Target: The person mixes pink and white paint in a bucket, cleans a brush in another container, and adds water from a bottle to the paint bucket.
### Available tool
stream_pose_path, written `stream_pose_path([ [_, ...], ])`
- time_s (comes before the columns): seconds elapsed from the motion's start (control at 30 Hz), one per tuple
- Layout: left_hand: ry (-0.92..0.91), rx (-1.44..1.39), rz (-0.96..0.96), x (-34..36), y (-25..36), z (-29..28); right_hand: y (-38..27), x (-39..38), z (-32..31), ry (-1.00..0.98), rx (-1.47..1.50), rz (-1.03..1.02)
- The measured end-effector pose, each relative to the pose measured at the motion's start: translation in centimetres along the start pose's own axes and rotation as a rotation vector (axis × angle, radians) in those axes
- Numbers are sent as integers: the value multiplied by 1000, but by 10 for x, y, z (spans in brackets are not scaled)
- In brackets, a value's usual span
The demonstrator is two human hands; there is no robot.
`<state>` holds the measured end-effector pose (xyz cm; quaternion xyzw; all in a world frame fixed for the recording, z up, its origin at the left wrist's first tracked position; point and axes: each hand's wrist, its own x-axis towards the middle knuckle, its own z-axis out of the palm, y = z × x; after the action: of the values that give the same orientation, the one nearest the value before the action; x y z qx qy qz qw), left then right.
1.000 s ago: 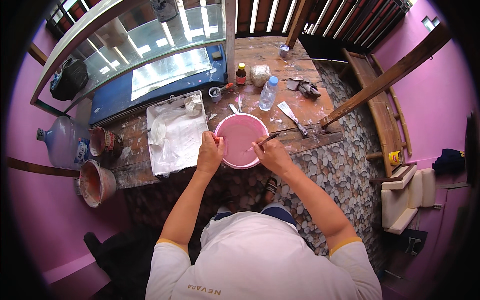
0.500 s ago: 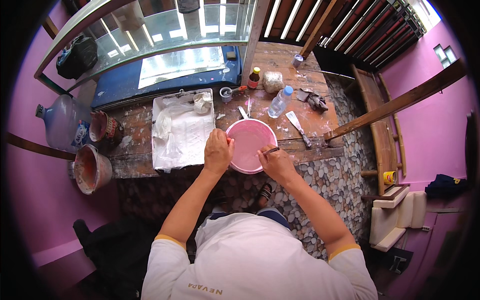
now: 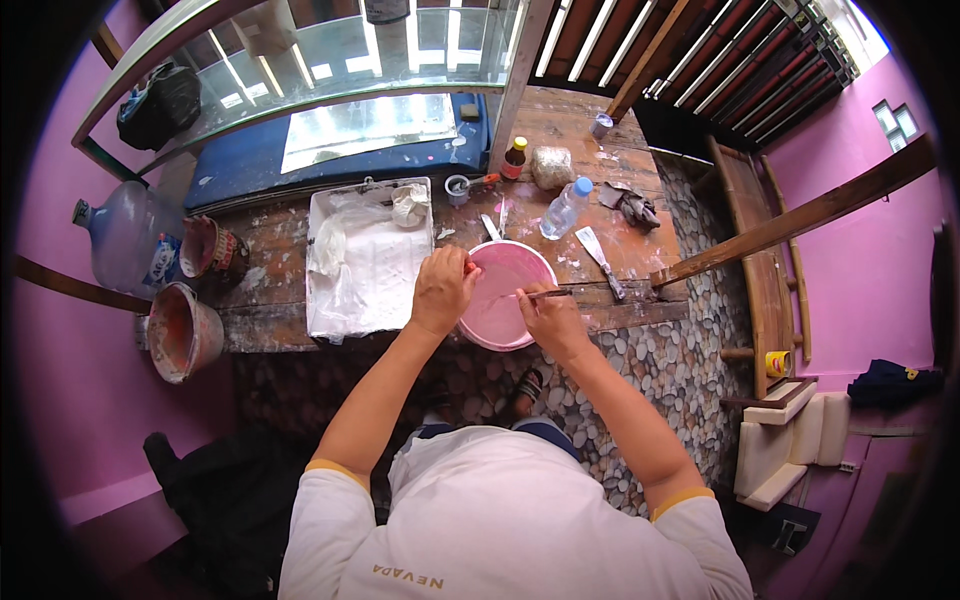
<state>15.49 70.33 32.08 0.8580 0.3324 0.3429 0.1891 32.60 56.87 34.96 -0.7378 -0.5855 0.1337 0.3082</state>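
Observation:
A round bucket [image 3: 503,345] with pink inner walls stands at the table's front edge, pinkish stuff inside it. Over its left rim, my left hand [image 3: 442,288] is closed around a small red piece [image 3: 470,268], mostly covered by the fingers. My right hand [image 3: 556,322], at the right rim, pinches a thin dark-handled tool [image 3: 549,294], perhaps a brush; its tip points inward over the bucket and is too small to make out. Just left of my left hand lies a white tray [image 3: 382,265] with crumpled plastic in it.
Behind the bucket are a putty knife [image 3: 600,263], a clear bottle [image 3: 566,210], a dark bottle [image 3: 514,158], a small cup [image 3: 457,190] and a dark rag [image 3: 630,205]. Stained buckets [image 3: 186,333] and a large water jug [image 3: 125,240] stand left. A wooden beam [image 3: 790,213] slants at the right.
My left hand has moved slightly right, further over the bucket's rim. The dark tool in my right hand now lies flatter. The whole view has shifted a little.

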Motion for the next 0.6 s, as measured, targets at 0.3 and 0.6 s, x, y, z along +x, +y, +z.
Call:
stream_pose_path([
  [0.3,-28,-44,-82,0,-3,-3,0,-16,-8,-110,71,25],
  [0.6,2,-32,-51,-1,1,-1,2,-22,-9,-105,50,-19],
])
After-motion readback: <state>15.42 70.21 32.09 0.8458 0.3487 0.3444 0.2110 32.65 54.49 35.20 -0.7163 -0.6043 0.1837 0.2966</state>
